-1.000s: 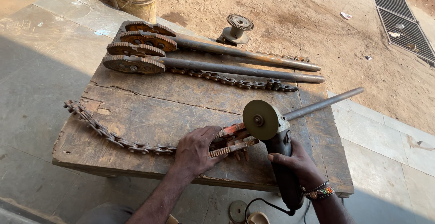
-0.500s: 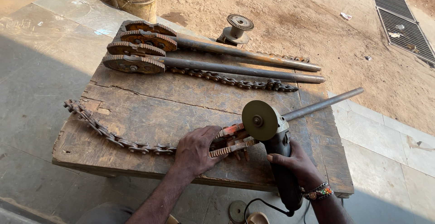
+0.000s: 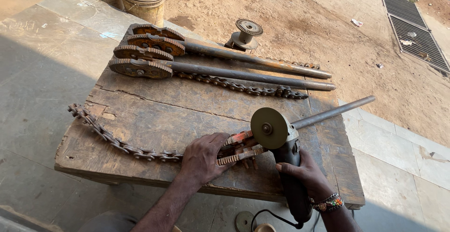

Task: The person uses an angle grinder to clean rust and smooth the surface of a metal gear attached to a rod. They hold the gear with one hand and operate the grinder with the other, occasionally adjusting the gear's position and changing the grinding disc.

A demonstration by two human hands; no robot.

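A worn wooden table (image 3: 154,114) is seen from above, and on its near edge a rusty toothed metal piece with an orange patch (image 3: 239,150) is pressed flat by the left hand (image 3: 204,157), with a long rusty roller chain (image 3: 117,140) trailing away to the left. A dark angle grinder with a round grey disc (image 3: 274,131) is gripped by the right hand (image 3: 304,175), its disc held just above the toothed piece. Farther back, rusty sprockets on long steel shafts (image 3: 211,65) are laid side by side on the table.
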